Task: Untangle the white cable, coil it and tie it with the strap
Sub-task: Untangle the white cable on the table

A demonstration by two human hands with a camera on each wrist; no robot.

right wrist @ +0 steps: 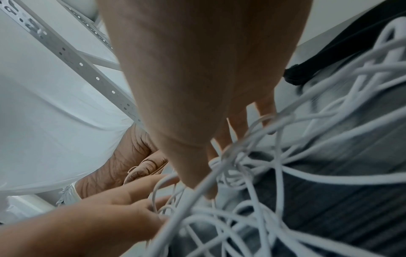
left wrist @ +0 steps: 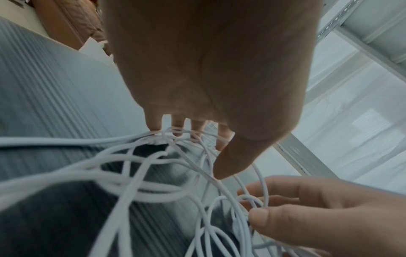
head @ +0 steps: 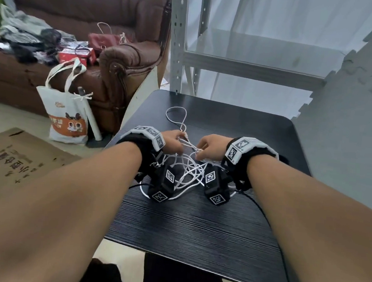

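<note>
The white cable (head: 189, 172) lies in a loose tangle on the black table (head: 196, 225), with one loop (head: 175, 116) trailing toward the far edge. My left hand (head: 180, 140) holds several strands hooked over its curled fingers (left wrist: 178, 128), thumb (left wrist: 224, 165) beside them. My right hand (head: 198, 151) pinches a strand between thumb (left wrist: 259, 219) and fingers at the tangle's top. Both hands lift part of the tangle (right wrist: 307, 177) off the table. A black fabric strip (right wrist: 307, 73) lies at the right; I cannot tell whether it is the tying strap.
A brown sofa (head: 125, 55) with clutter, a white tote bag (head: 65, 114) and flat cardboard (head: 14, 157) are to the left. A grey metal shelf (head: 181, 41) stands behind the table, grey foam matting (head: 346, 130) to the right. Thin black wires (head: 263, 212) cross the table.
</note>
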